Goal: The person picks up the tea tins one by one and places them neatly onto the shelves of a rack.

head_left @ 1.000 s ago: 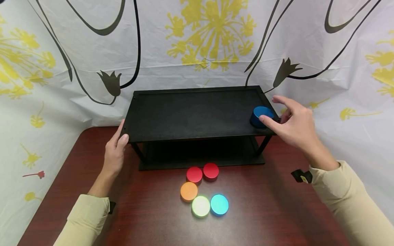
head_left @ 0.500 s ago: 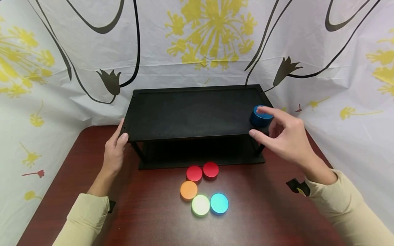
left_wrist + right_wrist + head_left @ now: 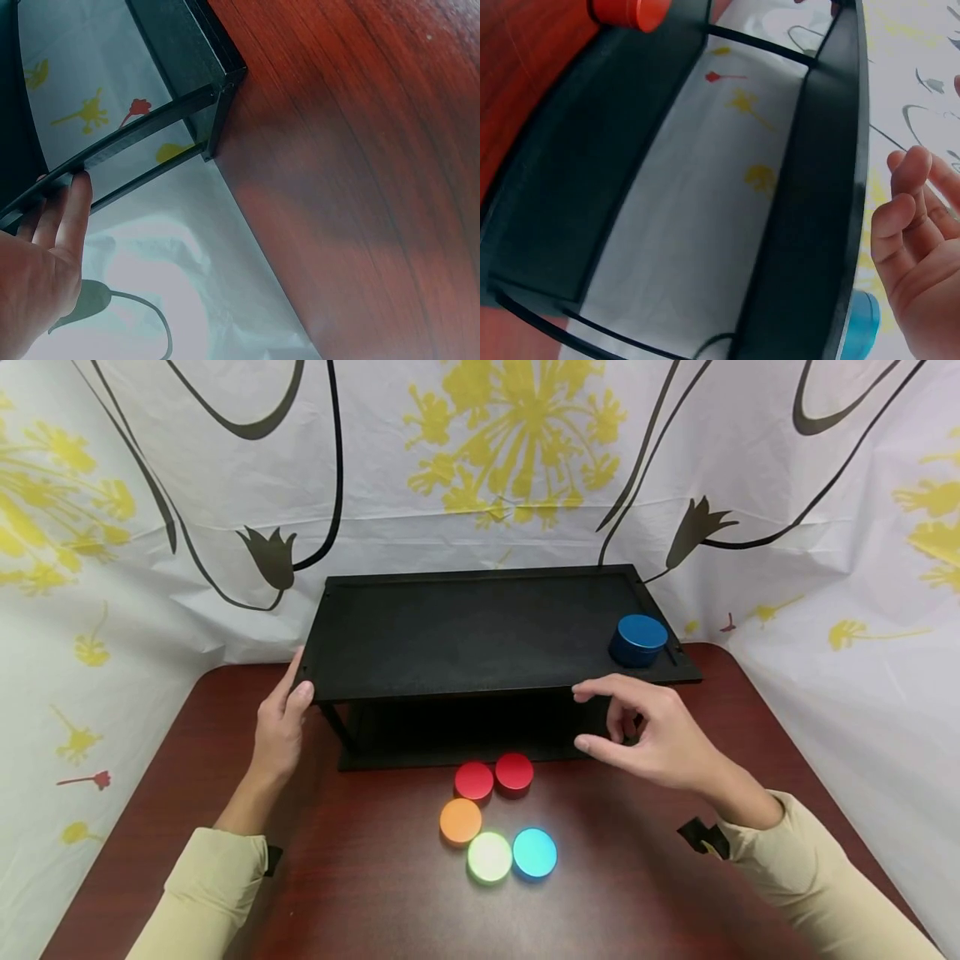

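Right hand (image 3: pixel 652 735): thumb and fingertips parted, nothing held, near the front edge of the black two-tier shelf (image 3: pixel 450 635).
Left hand (image 3: pixel 279 727): grips its near-left corner.
Dark-blue glossy cylinder (image 3: pixel 638 642): atop the near-right corner.
Reddish-brown table (image 3: pixel 360 893): 2 red discs (image 3: pixel 474 782), 1 orange disc (image 3: pixel 461 822), 1 pale-green disc (image 3: pixel 490 857), 1 light-blue disc (image 3: pixel 535 853), before the shelf.

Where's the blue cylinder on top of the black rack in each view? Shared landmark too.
Head: blue cylinder, right of centre, atop the black rack.
Left wrist: not visible.
Right wrist: blue cylinder at bottom edge, right of centre, partly hidden by the black rack.
Shared landmark: black rack, all three.
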`<state>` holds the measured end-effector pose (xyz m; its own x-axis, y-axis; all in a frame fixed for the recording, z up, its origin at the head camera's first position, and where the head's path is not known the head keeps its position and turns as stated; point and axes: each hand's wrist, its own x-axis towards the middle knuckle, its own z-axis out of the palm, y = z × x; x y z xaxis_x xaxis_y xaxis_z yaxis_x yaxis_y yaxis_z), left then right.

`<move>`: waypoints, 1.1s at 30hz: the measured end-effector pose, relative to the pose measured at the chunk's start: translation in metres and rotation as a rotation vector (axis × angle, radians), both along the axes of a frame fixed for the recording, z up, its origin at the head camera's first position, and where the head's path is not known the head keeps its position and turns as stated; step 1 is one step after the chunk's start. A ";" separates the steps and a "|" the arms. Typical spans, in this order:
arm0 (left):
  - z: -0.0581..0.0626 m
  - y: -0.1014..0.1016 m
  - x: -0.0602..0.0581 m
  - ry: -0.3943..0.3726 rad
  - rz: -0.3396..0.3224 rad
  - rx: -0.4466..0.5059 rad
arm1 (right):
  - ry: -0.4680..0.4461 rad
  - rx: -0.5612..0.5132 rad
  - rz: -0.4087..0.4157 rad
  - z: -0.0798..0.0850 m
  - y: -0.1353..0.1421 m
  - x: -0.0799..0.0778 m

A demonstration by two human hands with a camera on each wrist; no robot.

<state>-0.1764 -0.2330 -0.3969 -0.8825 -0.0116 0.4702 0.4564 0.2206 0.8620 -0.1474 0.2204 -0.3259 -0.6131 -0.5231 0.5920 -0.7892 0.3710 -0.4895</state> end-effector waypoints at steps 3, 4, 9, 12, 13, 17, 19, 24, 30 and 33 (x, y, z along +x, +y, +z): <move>0.000 0.000 0.000 0.004 -0.005 0.003 | -0.051 0.032 0.004 -0.007 -0.002 0.003; 0.000 0.000 0.000 0.005 -0.006 0.004 | -0.072 0.045 0.003 -0.010 -0.003 0.003; -0.001 0.000 -0.001 0.009 -0.008 0.010 | -0.156 0.101 0.034 -0.023 -0.006 0.008; -0.001 0.000 -0.001 0.006 -0.005 0.013 | -0.204 0.119 0.057 -0.030 -0.009 0.010; -0.001 0.000 -0.001 0.005 -0.002 0.012 | -0.223 0.123 0.061 -0.032 -0.010 0.011; -0.001 0.000 -0.001 0.003 0.011 0.004 | -0.273 0.138 0.077 -0.041 -0.013 0.014; -0.002 0.000 -0.001 0.003 0.014 0.001 | -0.293 0.141 0.086 -0.047 -0.014 0.015; -0.002 -0.001 0.000 0.005 0.010 0.008 | -0.348 0.134 0.129 -0.061 -0.017 0.019; -0.004 -0.001 -0.001 0.000 -0.004 0.026 | -0.425 0.172 0.159 -0.077 -0.018 0.026; -0.004 -0.001 -0.001 0.003 0.005 0.016 | -0.448 0.203 0.175 -0.083 -0.019 0.028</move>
<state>-0.1779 -0.2335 -0.4008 -0.8809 -0.0234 0.4728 0.4581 0.2091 0.8639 -0.1194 0.2010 -0.4084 -0.6762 -0.7174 0.1675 -0.5772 0.3746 -0.7256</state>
